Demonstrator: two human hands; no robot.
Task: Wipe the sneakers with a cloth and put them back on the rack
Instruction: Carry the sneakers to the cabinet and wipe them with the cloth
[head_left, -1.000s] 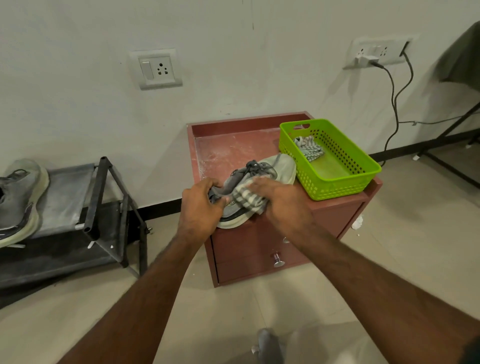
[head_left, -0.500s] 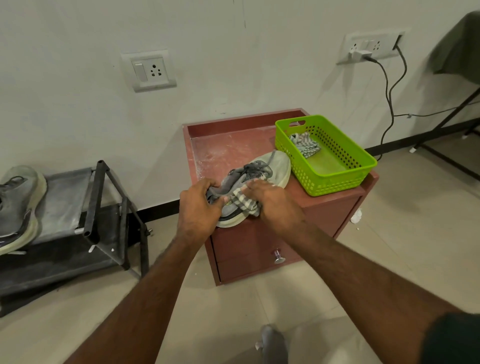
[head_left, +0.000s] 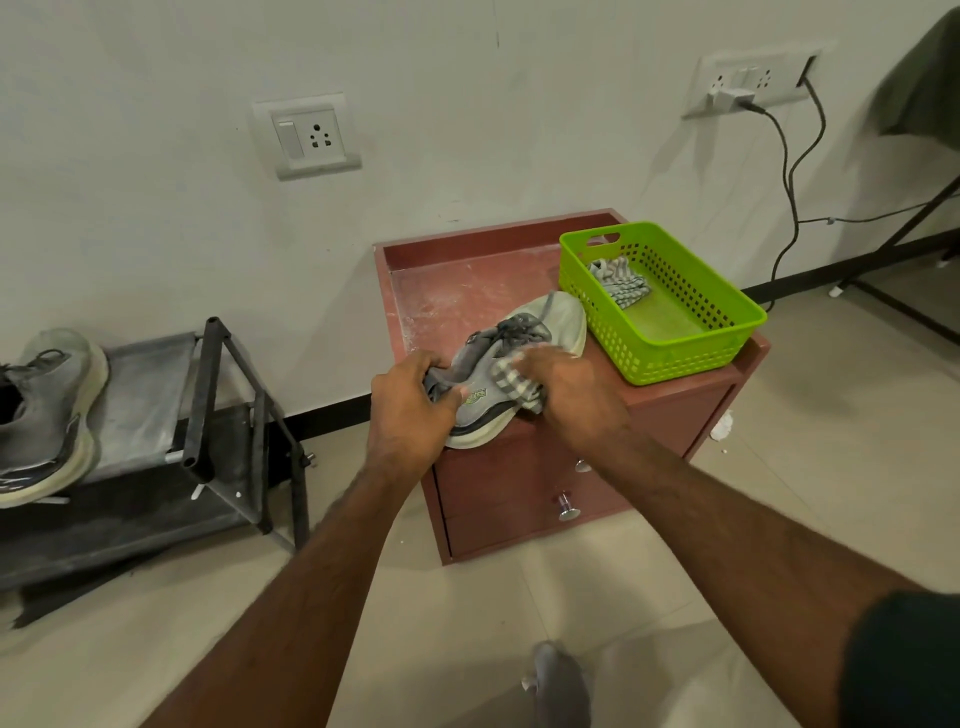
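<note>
A grey sneaker (head_left: 524, 340) with a pale sole lies on its side on the reddish cabinet top (head_left: 441, 296). My left hand (head_left: 408, 410) grips its heel end. My right hand (head_left: 574, 395) presses a grey-and-white striped cloth (head_left: 511, 379) against the sneaker's side. The second grey sneaker (head_left: 49, 415) rests on the upper shelf of the black shoe rack (head_left: 208, 395) at the left, partly cut off by the frame edge.
A green plastic basket (head_left: 670, 332) holding another striped cloth (head_left: 621, 283) stands on the cabinet's right side, close to the sneaker's toe. Cables (head_left: 789, 171) hang from a wall socket at the right. A black stand leg (head_left: 904, 218) crosses the far right floor.
My right hand with the cloth has slid a little along the sneaker's side. My left hand keeps its hold on the heel.
</note>
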